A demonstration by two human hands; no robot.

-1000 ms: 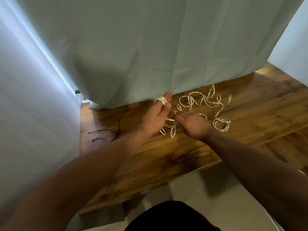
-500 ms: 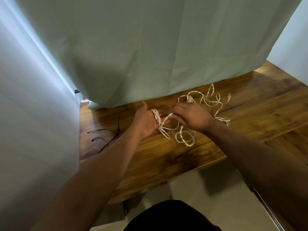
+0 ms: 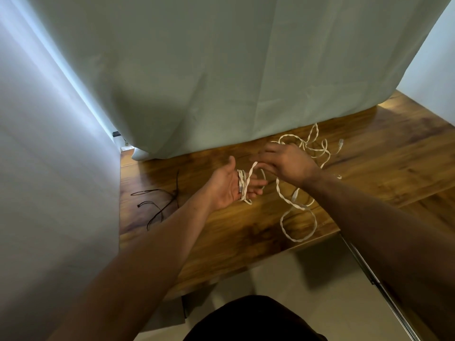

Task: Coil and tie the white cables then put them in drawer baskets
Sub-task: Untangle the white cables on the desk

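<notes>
- Left hand (image 3: pixel 227 187) seen palm up just above the table, thumb raised, fingers straight; several turns of white cable (image 3: pixel 299 205) wound round those fingers, carried rather than gripped.
- Right hand (image 3: pixel 286 161) seen back up, just beside the left and a little farther from the camera; fingertips curled down, pinching the strand that rose from the wound turns.
- Noted curtain (image 3: pixel 221 70), pale green, filling the upper view and hanging down to the table's far edge.
- Noted wall (image 3: pixel 49 168), pale, along the whole left side.
- Noted table (image 3: pixel 381 173), dark wood grain, under both hands; near edge over a light floor (image 3: pixel 283 279).
- Found the rest of the white cable loose on the table: one open loop near the front edge under the right forearm, and a tangle beyond the right hand close to the curtain's hem.
- Found black ties (image 3: pixel 160 205), thin, lying left of the left hand, well apart from the white cable.
- Spotted small connector (image 3: pixel 341 142) at the cable's far right end, flat on the table beside the tangle.
</notes>
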